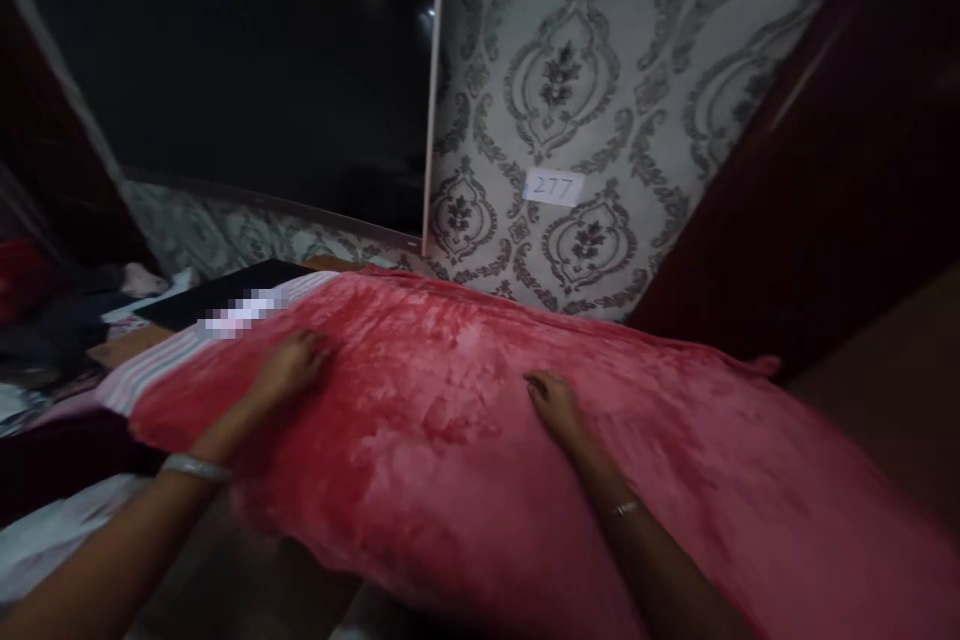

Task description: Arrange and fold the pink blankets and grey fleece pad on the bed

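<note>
A large pink and red plush blanket (442, 400), with a striped band along its left end, lies spread in front of me. My left hand (292, 365) is on or just over the red part near that band. Blur smears its fingers, so whether they grip the cloth cannot be told. Over the middle of the blanket is my right hand (553, 402), loosely bent, fingers apart and pointing left; nothing shows in it. Whether it touches the cloth is unclear. Each wrist wears a bracelet.
Behind the blanket stands a patterned wall with a paper label (553, 186) reading 277. A large dark screen (247, 60) is at the upper left. A black flat surface (225, 288) and piled clothes (60, 320) lie left. Dark red panelling (795, 150) rises at right.
</note>
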The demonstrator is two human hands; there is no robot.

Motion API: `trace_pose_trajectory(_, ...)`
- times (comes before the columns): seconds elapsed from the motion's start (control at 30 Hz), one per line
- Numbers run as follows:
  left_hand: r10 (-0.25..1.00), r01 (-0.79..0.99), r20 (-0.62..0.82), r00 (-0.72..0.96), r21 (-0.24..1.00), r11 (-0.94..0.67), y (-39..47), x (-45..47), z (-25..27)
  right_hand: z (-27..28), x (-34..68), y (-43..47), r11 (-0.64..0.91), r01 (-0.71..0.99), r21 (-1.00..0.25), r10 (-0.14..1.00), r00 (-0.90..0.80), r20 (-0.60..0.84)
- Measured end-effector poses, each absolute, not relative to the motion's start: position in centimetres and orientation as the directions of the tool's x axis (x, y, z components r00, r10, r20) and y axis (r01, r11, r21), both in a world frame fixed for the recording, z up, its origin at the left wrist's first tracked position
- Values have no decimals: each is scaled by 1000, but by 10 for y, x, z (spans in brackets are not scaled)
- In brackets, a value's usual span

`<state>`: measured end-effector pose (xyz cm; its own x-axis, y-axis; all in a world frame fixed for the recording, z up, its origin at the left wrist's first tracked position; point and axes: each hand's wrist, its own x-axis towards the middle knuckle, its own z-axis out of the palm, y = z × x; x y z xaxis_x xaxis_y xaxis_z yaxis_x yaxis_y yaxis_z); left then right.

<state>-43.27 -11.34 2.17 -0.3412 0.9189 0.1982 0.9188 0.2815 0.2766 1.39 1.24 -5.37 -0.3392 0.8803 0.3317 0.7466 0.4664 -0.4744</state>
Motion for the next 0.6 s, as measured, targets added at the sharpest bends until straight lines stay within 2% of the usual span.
trace_pose_trajectory(0.1, 989, 971, 149, -5, 237, -31, -64, -347, 13, -39, 13, 0, 466, 790, -398, 883, -389, 263)
trace_pose_trajectory(0.2, 966, 942, 92, 242, 218, -256, -32, -276, 3, -30, 27, -15, 471, 829, -302, 882, -433, 188)
trace_pose_trajectory(0.37, 961, 953, 76, 267, 131, -275, -8, -232, -21, -29, 96, -36, 244, 949, -200, 970, -242, 31)
trace_pose_trajectory(0.6, 964, 963, 69, 258, 58, -262, 1, -238, -29, -34, 175, -52, -5, 986, -169, 998, 15, 58)
